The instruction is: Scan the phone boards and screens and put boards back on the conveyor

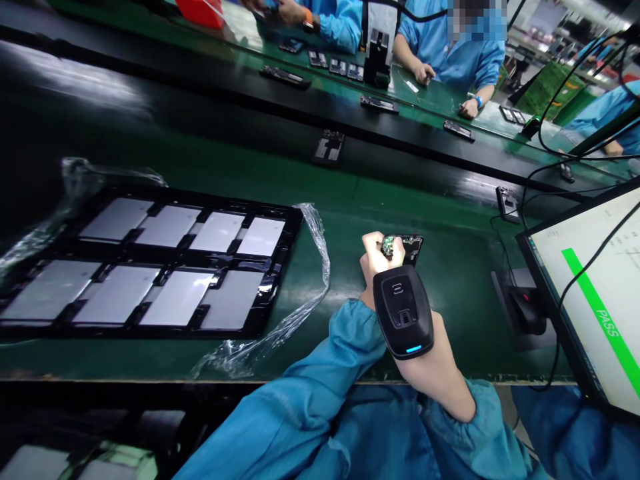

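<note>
From where I sit, my head view shows the left hand (371, 261) gripping a dark phone frame (412, 248) near the middle of the desk (465, 320), its thumb laid over the frame and close against a small green circuit board (388, 245). Whether the frame touches the desk underneath, I can't tell. My right hand (423, 370) has hold of a black handheld scanner (403, 310), whose bulky head hides most of the fingers; a blue light (414, 349) glows at the scanner's near end, and its far end points toward the frame. Well to the left I have a black tray (173, 257) carrying eight flat silvery pieces (216, 231) in two rows of four, with crinkled clear film (320, 247) trailing around its sides. On my right, a monitor (590, 267) shows PASS on a green band, and a mouse (527, 310) with a red light sits just beside it. Beyond the desk, more phone frames (459, 130) lie along a dark track (225, 87), and co-workers in blue sleeves (343, 27) sit across from me.
</note>
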`<state>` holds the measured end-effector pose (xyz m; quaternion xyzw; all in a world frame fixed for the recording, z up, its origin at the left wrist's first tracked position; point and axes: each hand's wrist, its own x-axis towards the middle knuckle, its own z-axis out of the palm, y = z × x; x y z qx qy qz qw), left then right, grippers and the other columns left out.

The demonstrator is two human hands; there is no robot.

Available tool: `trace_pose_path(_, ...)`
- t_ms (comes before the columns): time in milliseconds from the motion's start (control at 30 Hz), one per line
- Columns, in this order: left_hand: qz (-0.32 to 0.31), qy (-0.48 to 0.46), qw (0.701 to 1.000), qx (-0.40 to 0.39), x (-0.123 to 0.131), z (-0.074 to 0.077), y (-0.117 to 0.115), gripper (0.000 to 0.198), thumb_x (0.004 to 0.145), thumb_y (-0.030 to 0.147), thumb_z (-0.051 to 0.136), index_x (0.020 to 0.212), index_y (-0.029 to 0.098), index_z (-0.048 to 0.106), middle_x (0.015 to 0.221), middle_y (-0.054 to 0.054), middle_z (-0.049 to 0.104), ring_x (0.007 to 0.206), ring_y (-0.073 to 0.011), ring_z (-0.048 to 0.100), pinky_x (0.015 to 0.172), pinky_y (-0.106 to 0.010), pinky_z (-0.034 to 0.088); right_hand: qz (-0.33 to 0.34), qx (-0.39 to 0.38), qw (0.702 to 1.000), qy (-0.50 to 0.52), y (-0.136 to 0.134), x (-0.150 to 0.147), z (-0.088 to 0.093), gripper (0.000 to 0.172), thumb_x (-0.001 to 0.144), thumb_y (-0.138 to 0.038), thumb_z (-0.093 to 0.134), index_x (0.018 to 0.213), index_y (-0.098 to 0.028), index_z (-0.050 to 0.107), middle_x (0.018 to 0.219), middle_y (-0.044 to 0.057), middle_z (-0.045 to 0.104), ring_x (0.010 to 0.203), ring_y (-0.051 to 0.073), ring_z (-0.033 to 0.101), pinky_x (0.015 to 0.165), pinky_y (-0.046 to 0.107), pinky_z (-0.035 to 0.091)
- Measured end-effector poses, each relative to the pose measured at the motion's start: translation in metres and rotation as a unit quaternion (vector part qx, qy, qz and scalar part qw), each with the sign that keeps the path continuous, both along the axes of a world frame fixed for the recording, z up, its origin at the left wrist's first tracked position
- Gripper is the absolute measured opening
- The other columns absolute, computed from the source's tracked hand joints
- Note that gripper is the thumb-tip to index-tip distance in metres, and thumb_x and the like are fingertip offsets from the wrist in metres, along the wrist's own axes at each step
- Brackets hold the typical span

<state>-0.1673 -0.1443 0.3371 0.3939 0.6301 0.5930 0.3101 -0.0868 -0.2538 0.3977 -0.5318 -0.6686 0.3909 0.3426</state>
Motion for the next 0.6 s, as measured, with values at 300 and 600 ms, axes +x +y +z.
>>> trace_pose_path(300,0.045,0.057,0.997,-0.006,0.003,-0.020,0.017,0.031,0.087,0.048,0.059,0.103,0.025,0.045,0.074,0.001,0.060,0.069,-0.0187,0.063,0.065,-0.026,0.042,0.001,0.019,1.000,0.020,0.000,-0.002,-0.004,0.019,0.071,-0.012,0.064,0.088,-0.019,0.062,0.074,0.002,0.070,0.065,0.019,0.064,0.056,0.027,0.047)
trace_pose_path(600,-0.073,-0.020,0.997,0.010,-0.016,-0.022,0.017,0.053,0.088,0.050,0.059,0.128,0.020,0.043,0.092,-0.007,0.067,0.084,-0.0230,0.069,0.079,-0.035,0.052,-0.123,0.025,0.991,0.036,0.008,0.015,-0.023,0.026,0.073,-0.021,0.072,0.099,-0.019,0.068,0.092,0.007,0.075,0.084,0.023,0.069,0.077,0.034,0.056)
